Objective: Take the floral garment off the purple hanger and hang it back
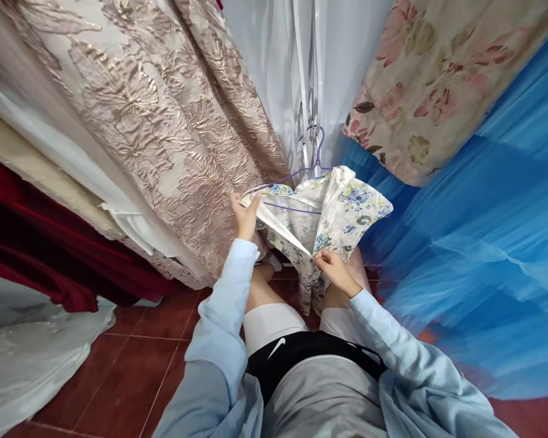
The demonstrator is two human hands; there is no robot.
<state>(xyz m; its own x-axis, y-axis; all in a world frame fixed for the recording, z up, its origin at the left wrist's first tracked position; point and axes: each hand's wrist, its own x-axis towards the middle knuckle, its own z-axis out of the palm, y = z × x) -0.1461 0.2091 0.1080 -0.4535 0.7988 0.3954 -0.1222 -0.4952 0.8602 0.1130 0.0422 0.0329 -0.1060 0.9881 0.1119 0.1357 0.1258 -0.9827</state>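
A white garment with blue flowers [357, 196] hangs in front of me on a purple wire hanger [320, 146]. Its front lies open, so the hanger's lower bar shows inside the neckline. At the garment's left shoulder edge, my left hand [246, 214] is closed on the cloth, thumb on top. My right hand [332, 265] pinches the front edge lower down, where the two sides of the opening meet. Between both hands the white edge is stretched in a slanting line. Below my right hand the garment's lower part hangs down between my legs.
Pink brocade cloth with metallic flowers [164, 121] hangs close on the left, beside dark red velvet [36, 237]. White cloth with straps [274, 55] hangs behind the hanger. To the right are a floral panel [432, 85] and blue tulle [479, 243]. Red tiles [150, 359] cover the floor.
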